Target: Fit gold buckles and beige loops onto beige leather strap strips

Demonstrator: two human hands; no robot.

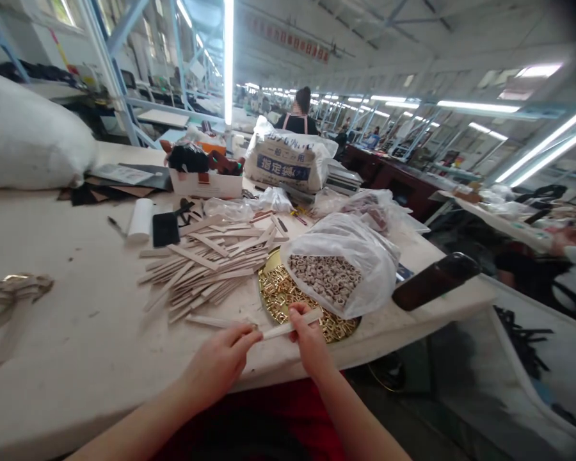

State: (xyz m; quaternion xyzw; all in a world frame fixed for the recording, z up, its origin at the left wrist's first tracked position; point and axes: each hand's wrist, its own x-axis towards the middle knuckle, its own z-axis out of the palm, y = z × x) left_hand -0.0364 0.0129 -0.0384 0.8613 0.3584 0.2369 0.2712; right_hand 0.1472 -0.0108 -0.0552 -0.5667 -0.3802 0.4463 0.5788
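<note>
A pale flat strip (279,330) stretches between my two hands near the table's front edge. My left hand (228,352) pinches its left part, fingers closed. Further right, my right hand (308,336) grips the strip near its right end, in front of a round tray (270,257) of small gold metal pieces (279,291). On the tray's right side rests an open white plastic bag (365,256) holding many small beige loops (324,276). A pile of beige strips (211,262) lies beyond my left hand.
A dark bottle (436,280) lies at the right edge of the table (100,333). Bundled strips (14,294) are at far left. Behind the pile are a black flat object (166,229), a white roll (140,219), a box (206,184) and a printed bag (288,157). A person (297,115) sits beyond.
</note>
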